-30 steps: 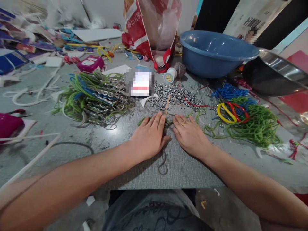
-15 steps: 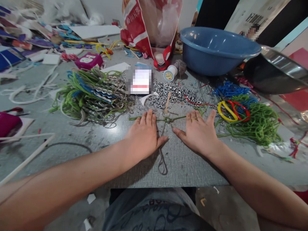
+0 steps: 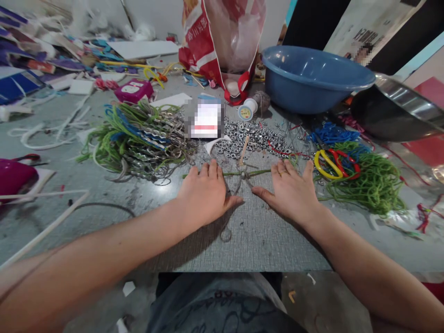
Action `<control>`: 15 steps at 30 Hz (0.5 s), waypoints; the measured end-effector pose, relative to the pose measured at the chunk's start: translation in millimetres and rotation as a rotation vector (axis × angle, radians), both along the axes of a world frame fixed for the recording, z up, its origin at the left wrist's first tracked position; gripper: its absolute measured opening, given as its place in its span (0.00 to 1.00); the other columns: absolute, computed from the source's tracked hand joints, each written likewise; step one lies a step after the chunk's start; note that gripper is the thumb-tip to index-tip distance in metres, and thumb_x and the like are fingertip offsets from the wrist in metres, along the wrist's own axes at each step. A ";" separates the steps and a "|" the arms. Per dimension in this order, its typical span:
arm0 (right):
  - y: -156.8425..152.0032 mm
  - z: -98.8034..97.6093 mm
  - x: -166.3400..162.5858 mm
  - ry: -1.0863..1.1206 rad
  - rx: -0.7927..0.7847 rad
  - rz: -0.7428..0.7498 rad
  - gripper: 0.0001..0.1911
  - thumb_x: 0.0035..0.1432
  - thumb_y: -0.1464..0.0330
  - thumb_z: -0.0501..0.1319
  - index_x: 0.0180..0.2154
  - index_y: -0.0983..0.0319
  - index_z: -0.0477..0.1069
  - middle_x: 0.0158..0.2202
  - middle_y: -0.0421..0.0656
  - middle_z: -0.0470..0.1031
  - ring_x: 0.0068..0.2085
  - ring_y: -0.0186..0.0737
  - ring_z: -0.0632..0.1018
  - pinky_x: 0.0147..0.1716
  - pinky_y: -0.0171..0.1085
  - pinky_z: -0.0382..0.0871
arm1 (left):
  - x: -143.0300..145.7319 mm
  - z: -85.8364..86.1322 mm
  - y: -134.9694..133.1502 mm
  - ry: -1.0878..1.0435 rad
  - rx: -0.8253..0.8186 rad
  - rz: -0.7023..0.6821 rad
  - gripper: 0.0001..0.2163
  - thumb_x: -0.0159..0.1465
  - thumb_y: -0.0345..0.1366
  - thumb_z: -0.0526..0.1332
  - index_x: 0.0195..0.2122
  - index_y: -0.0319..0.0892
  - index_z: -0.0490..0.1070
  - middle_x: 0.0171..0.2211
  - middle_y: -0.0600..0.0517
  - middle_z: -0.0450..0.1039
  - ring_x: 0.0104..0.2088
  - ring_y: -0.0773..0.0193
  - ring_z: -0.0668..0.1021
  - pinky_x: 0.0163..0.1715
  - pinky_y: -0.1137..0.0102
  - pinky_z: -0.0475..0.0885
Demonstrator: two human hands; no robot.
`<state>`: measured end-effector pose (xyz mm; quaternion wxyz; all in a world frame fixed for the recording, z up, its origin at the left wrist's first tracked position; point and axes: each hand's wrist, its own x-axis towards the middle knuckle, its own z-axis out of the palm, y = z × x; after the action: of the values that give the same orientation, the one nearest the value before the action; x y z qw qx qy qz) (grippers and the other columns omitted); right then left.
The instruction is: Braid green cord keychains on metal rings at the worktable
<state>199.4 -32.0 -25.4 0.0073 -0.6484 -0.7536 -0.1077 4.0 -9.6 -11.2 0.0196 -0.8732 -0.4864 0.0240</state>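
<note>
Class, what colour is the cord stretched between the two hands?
Green cord, head view.

A home craft workbench: grey table point(image 3: 263, 240) littered with cords point(image 3: 367, 180), metal nuts point(image 3: 253, 136), basins point(image 3: 312, 78).

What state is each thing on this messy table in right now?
Left hand: flat, pressing the green cord.
Right hand: flat, fingers spread on the cord.
Green cord: stretched straight, knotted mid-way.
Blue plastic basin: upright.
Red plastic bag: standing, open-topped.
Silver metal nuts: loosely heaped.
</note>
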 end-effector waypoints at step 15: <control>22.5 -8.1 -9.1 0.283 0.018 0.335 0.14 0.62 0.69 0.50 0.39 0.67 0.73 0.39 0.51 0.75 0.42 0.47 0.72 0.43 0.43 0.65 | 3.3 -17.4 34.0 -0.191 0.156 -0.272 0.10 0.64 0.32 0.49 0.35 0.37 0.70 0.35 0.45 0.71 0.39 0.54 0.71 0.38 0.62 0.67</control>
<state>190.4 -9.5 -33.5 0.1366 -0.5225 -0.8414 -0.0199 7.3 24.5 -28.6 0.0440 -0.9250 -0.3640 -0.0995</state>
